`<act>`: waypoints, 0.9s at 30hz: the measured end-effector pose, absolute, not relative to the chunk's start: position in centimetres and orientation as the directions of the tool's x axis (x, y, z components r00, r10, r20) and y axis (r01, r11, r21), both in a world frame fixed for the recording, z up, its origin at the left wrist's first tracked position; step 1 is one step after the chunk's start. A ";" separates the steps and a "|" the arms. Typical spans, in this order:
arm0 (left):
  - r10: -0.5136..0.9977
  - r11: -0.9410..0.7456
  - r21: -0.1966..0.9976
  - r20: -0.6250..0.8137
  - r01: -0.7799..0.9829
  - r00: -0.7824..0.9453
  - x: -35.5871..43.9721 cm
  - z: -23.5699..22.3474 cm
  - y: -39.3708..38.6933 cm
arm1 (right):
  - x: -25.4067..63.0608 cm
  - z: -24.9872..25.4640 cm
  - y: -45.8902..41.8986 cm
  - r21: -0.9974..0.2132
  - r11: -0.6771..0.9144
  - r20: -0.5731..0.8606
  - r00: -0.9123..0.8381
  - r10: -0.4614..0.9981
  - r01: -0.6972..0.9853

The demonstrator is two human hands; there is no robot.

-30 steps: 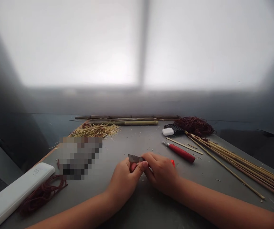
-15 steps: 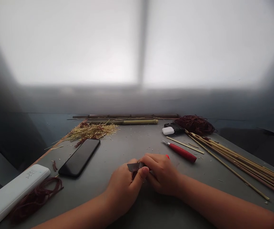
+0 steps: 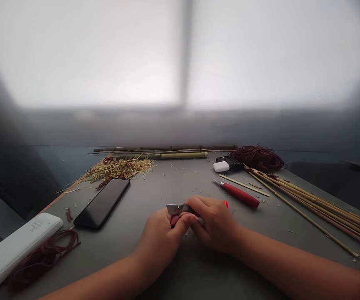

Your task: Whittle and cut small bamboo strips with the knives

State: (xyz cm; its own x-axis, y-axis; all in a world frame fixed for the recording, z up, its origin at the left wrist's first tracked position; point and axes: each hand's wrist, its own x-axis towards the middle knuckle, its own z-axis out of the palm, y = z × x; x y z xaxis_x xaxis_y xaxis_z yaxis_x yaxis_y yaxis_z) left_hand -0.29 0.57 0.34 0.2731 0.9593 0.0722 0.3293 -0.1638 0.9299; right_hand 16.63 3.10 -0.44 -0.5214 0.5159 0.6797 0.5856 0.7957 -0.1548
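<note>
Gripping a grey metal blade above curled fingers

Pinched in the fingers of the right hand (image 3: 212, 223), the flat, grey, slant-ended metal blade (image 3: 174, 209) juts leftward over the curled fingers of the left hand (image 3: 159, 233). The left fingers are closed, the thumb reaching across below the blade toward the right fingertips; what they grip is mostly hidden, and a small reddish shape beneath the blade is too unclear to name. Both hands meet low over the grey counter (image 3: 167, 187). Beyond the right hand lies a tool with a red handle and thin metal tip (image 3: 240, 196), near a flat pale strip (image 3: 245, 185). A black rectangular phone (image 3: 102, 204) lies left of the left hand.
</note>
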 end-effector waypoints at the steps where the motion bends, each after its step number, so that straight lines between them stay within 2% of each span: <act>1: 0.967 -0.146 0.935 0.065 0.323 0.248 -0.3 0.4 0.6 | 16.6 -0.5 3.1 -0.151 0.788 0.687 -0.510 0.518 0.597; 5: 0.986 -0.095 0.945 0.047 0.312 0.158 -0.3 0.0 0.8 | 16.6 -0.6 3.2 -0.156 0.750 0.708 -0.457 0.538 0.642; 10: 0.929 -0.238 0.950 0.161 0.204 0.333 -0.6 -0.8 1.2 | 16.7 -0.1 3.0 -0.199 0.812 0.650 -0.546 0.529 0.549; 14: 0.862 -0.327 0.922 0.201 0.207 0.465 -1.0 -0.8 1.0 | 16.9 0.3 3.0 -0.205 0.860 0.618 -0.620 0.484 0.467; 18: 0.822 -0.385 0.893 0.216 0.235 0.526 -1.3 -0.4 0.9 | 17.1 0.3 3.0 -0.197 0.876 0.624 -0.633 0.459 0.441; 24: 0.850 -0.345 0.887 0.157 0.306 0.502 -1.2 0.1 0.6 | 17.0 0.4 2.9 -0.180 0.877 0.620 -0.640 0.453 0.446; 27: 0.906 -0.268 0.887 0.100 0.377 0.410 -0.8 0.5 0.1 | 16.9 0.4 2.7 -0.163 0.852 0.644 -0.601 0.474 0.497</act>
